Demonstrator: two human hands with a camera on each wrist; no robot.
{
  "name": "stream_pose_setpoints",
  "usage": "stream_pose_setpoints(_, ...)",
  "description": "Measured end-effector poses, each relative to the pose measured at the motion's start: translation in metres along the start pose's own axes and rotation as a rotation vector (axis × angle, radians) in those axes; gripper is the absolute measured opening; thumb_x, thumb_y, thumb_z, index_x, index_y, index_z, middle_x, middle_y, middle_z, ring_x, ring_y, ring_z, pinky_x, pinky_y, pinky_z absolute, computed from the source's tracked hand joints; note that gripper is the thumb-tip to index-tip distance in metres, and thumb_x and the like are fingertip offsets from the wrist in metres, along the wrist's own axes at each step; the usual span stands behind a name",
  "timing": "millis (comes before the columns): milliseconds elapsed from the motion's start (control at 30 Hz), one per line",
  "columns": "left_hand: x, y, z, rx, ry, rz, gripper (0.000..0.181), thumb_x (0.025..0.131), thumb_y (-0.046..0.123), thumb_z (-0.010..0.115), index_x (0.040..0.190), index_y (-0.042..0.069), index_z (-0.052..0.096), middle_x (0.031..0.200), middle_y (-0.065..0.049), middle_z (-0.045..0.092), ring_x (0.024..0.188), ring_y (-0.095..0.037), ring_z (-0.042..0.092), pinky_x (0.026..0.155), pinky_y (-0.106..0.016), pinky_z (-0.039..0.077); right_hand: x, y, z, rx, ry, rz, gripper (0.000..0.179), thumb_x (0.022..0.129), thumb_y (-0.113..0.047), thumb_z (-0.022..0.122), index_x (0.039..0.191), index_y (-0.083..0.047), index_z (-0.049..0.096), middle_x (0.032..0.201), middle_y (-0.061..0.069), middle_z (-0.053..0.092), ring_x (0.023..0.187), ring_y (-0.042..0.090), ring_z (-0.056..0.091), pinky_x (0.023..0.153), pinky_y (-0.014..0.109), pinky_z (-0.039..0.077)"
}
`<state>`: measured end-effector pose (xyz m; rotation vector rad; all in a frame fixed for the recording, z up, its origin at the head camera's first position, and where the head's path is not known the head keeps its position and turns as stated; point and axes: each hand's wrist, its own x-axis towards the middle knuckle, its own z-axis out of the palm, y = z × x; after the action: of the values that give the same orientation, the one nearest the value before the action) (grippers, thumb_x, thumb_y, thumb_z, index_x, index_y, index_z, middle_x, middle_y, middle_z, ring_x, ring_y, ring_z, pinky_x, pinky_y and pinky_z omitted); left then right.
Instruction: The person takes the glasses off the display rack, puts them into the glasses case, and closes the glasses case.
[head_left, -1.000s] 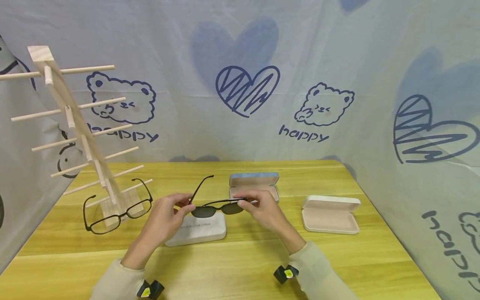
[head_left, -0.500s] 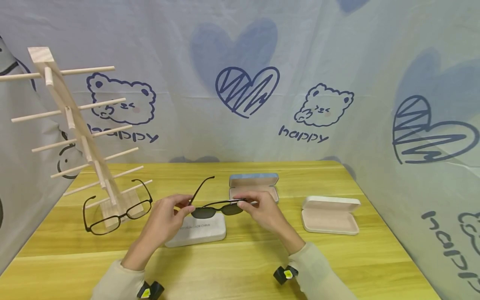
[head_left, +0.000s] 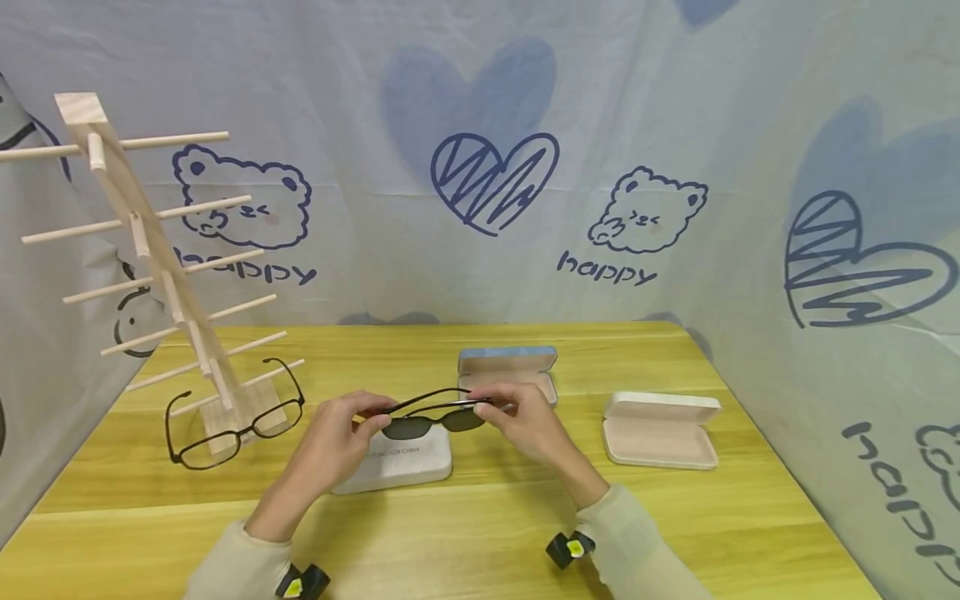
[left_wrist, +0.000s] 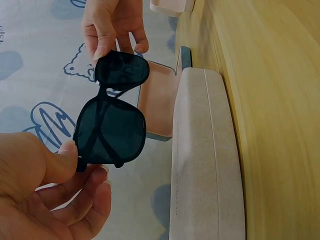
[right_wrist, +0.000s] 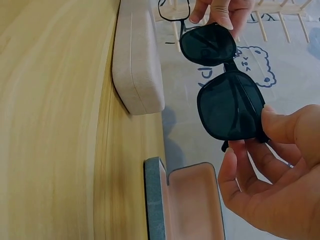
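Observation:
Black-framed sunglasses (head_left: 408, 428) with dark lenses are held up between both hands. My left hand (head_left: 333, 437) pinches their left end between thumb and fingers, while my right hand (head_left: 531, 422) pinches the right end. Both temples lie folded across behind the lenses, as the left wrist view shows through the dark lens (left_wrist: 114, 131). Below and behind the sunglasses sits a closed white glasses case (head_left: 397, 472) with small print on its lid, partly covered by my left hand. An open blue case (head_left: 507, 359) with a pink lining stands farther back, overlapped by my right hand.
On the left rises a wooden display stand (head_left: 165, 250) with several rods. Black-rimmed eyeglasses (head_left: 245, 433) hang low on it. An open white case (head_left: 660, 440) lies at the right of the wooden table (head_left: 480, 542). A printed cloth (head_left: 360, 225) hangs behind.
The left temple of the sunglasses, sticking out up and away earlier, is now folded in toward the lenses. Both hands keep their hold and have barely moved.

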<state>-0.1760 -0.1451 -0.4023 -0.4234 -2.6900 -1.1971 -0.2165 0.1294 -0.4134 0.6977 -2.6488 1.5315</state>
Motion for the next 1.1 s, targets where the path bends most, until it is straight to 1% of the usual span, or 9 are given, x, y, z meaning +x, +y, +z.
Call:
stream_pose_setpoints(200,0.0,0.0,0.0,0.004,-0.022,0.005,0.021,0.1,0.001,0.064,0.117,0.004,0.076,0.113,-0.012,0.076,0.095,-0.02,0.071,0.075,-0.029,0.058,0.001,0.0,0.0,-0.027,0.042,0.031,0.018,0.099,-0.012,0.07,0.115,-0.006,0.076,0.11,0.01,0.078,0.096,0.022,0.072,0.083,0.028,0.059)
stream_pose_setpoints(367,0.0,-0.001,0.0,-0.008,-0.018,0.012,0.021,0.098,0.001,0.065,0.116,0.004,0.077,0.113,-0.012,0.077,0.095,-0.021,0.072,0.075,-0.026,0.058,0.002,0.0,-0.001,-0.053,0.059,0.039,0.015,0.097,-0.013,0.072,0.11,-0.008,0.077,0.107,0.008,0.078,0.09,0.017,0.072,0.08,0.026,0.059)
stream_pose_setpoints(467,0.002,-0.002,0.0,-0.013,-0.018,0.023,0.02,0.098,0.001,0.066,0.114,0.005,0.078,0.111,-0.011,0.078,0.091,-0.018,0.072,0.073,-0.025,0.057,0.003,0.002,-0.001,-0.056,0.068,0.028,0.014,0.097,-0.013,0.073,0.109,-0.008,0.078,0.106,0.008,0.079,0.091,0.018,0.071,0.08,0.025,0.058)
stream_pose_setpoints(567,0.003,-0.002,0.0,-0.009,-0.023,0.031,0.02,0.098,0.001,0.066,0.113,0.005,0.079,0.108,-0.009,0.078,0.087,-0.015,0.07,0.073,-0.025,0.057,0.003,0.003,-0.002,-0.055,0.081,0.013,0.013,0.096,-0.012,0.074,0.107,-0.008,0.078,0.105,0.008,0.079,0.091,0.019,0.072,0.081,0.026,0.059)
stream_pose_setpoints(733,0.004,-0.001,0.001,-0.011,-0.034,0.022,0.02,0.098,0.002,0.066,0.113,0.006,0.078,0.11,-0.009,0.078,0.09,-0.016,0.071,0.075,-0.027,0.058,0.002,0.005,-0.003,-0.035,0.089,0.015,0.013,0.096,-0.011,0.074,0.107,-0.007,0.078,0.106,0.009,0.078,0.096,0.023,0.072,0.087,0.035,0.062)
stream_pose_setpoints(900,0.007,0.0,0.003,-0.01,-0.045,0.002,0.021,0.099,0.003,0.065,0.115,0.006,0.078,0.112,-0.011,0.078,0.092,-0.017,0.071,0.076,-0.028,0.058,0.0,0.007,-0.005,-0.009,0.086,0.024,0.015,0.096,-0.01,0.072,0.109,-0.005,0.077,0.108,0.011,0.077,0.102,0.029,0.073,0.092,0.042,0.062)
stream_pose_setpoints(1000,0.009,0.0,0.006,-0.016,-0.046,0.002,0.02,0.099,0.003,0.065,0.115,0.005,0.078,0.113,-0.011,0.078,0.091,-0.017,0.071,0.076,-0.028,0.058,0.0,0.008,-0.007,-0.007,0.08,0.028,0.015,0.098,-0.01,0.071,0.11,-0.005,0.076,0.108,0.011,0.077,0.101,0.028,0.073,0.092,0.042,0.062)
stream_pose_setpoints(1100,0.012,-0.001,0.008,-0.022,-0.04,0.01,0.02,0.1,0.003,0.065,0.115,0.005,0.078,0.114,-0.012,0.078,0.094,-0.019,0.072,0.076,-0.029,0.059,0.0,0.009,-0.009,-0.016,0.076,0.029,0.014,0.098,-0.01,0.07,0.111,-0.005,0.076,0.107,0.011,0.077,0.1,0.025,0.073,0.091,0.04,0.061)
